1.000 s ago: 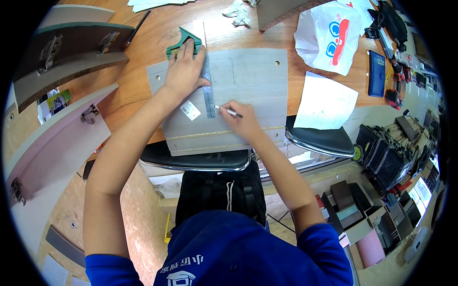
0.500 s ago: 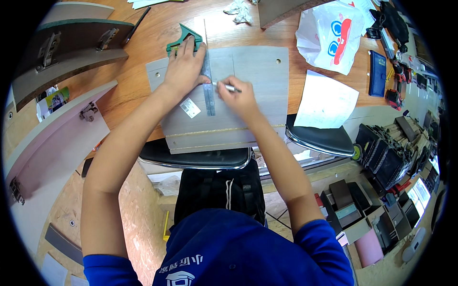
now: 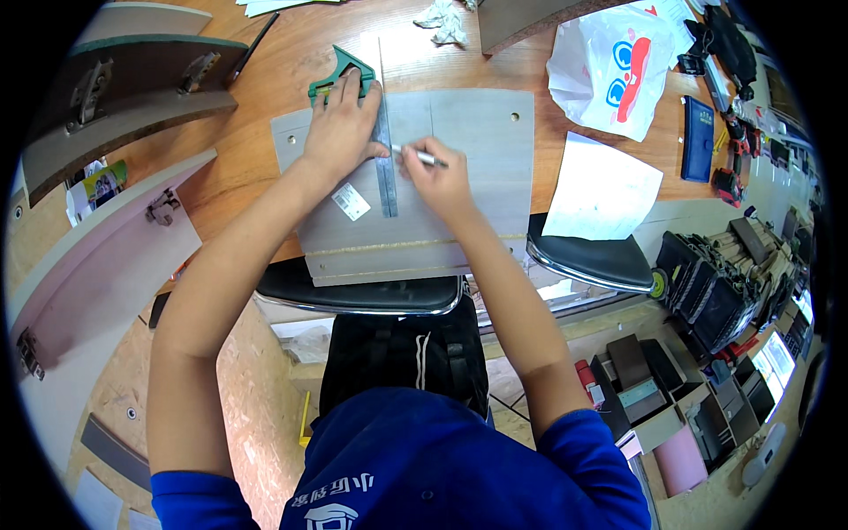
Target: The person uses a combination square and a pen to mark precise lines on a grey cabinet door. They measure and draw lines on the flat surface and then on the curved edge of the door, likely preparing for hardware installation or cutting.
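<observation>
A grey wooden panel [image 3: 481, 190] lies on the table, bearing a white label [image 3: 351, 202] and a groove near its front edge. My left hand [image 3: 340, 132] presses a combination square onto it, fingers over the green head [image 3: 346, 64] and thumb at the steel blade [image 3: 388, 193]. The blade runs from far to near across the panel. In my right hand [image 3: 439, 181], closed in a writing grip, is a silver pen [image 3: 429, 158]. Its tip is at the right edge of the blade, close to my left thumb.
Panels with metal hinges [image 3: 196, 72] stand at the left. To the right are a paper sheet [image 3: 603, 190], a white plastic bag [image 3: 587, 84] and a dark blue notebook [image 3: 698, 137]. A black chair seat [image 3: 371, 292] sits under the panel's front edge.
My right hand and the pen have shifted slightly away from me along the blade. My left hand and the square keep their place on the panel.
</observation>
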The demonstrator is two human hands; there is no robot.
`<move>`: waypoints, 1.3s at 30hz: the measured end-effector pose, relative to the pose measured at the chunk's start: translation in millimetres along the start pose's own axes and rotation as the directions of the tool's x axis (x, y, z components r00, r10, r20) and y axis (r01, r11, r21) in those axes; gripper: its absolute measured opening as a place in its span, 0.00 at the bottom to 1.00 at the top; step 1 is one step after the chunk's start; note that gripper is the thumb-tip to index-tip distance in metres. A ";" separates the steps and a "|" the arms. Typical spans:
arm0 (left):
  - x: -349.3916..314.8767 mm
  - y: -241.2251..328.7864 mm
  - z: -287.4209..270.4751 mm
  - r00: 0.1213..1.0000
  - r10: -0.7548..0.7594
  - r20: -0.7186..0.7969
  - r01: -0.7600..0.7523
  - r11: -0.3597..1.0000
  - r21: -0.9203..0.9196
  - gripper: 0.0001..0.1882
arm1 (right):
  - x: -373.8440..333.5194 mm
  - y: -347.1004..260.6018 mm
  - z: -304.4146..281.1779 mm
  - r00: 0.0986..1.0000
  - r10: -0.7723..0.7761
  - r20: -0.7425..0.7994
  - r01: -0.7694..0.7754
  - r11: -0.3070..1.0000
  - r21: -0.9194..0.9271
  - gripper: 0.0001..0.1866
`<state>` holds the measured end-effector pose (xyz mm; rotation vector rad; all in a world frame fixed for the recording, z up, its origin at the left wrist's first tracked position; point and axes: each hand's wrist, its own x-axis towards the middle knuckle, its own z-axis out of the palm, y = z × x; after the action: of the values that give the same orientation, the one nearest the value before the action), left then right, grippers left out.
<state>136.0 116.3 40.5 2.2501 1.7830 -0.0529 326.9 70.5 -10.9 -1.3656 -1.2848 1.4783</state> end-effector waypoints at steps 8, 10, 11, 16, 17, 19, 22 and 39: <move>-1.2 -0.5 -1.5 1.000 0.015 -0.003 -0.015 1.000 -0.014 0.53 | 58.3 -14.8 8.0 0.998 -0.060 -0.014 0.060 0.998 0.026 0.08; -3.4 2.1 -2.0 1.000 0.012 0.008 -0.011 1.000 -0.009 0.53 | 54.3 -12.7 7.6 0.999 -0.050 -0.018 0.050 0.998 0.034 0.07; -3.5 3.5 -0.8 1.000 0.010 0.011 -0.010 1.000 -0.006 0.53 | 51.9 -11.9 6.9 0.999 -0.033 -0.022 0.034 0.999 0.035 0.07; -2.3 8.3 -0.5 1.000 0.007 0.021 -0.007 1.000 -0.024 0.53 | 29.1 -6.0 -3.1 1.000 -0.001 0.014 0.002 0.997 -0.076 0.07; -3.6 7.3 -0.8 1.000 0.000 0.028 0.001 1.000 -0.022 0.53 | 16.3 -7.3 -6.9 0.997 0.049 0.060 -0.042 0.993 -0.109 0.08; -4.2 6.6 -0.5 0.999 -0.011 0.041 0.012 1.000 -0.018 0.53 | -12.6 -6.9 -12.6 0.993 0.061 0.105 -0.045 0.988 -0.149 0.08; -2.7 7.7 1.0 0.999 -0.004 0.033 0.005 1.000 -0.026 0.54 | -64.0 -0.5 -18.5 0.996 -0.001 0.088 0.017 0.983 -0.184 0.07; -3.5 9.5 -6.5 0.997 -0.009 0.078 0.013 0.999 -0.051 0.55 | 44.9 -5.7 7.9 0.993 -0.087 -0.080 0.082 0.995 -0.066 0.08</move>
<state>143.3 112.5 49.2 2.1722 1.7366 -0.0940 311.1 113.3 -16.9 -1.3811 -1.3287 1.3209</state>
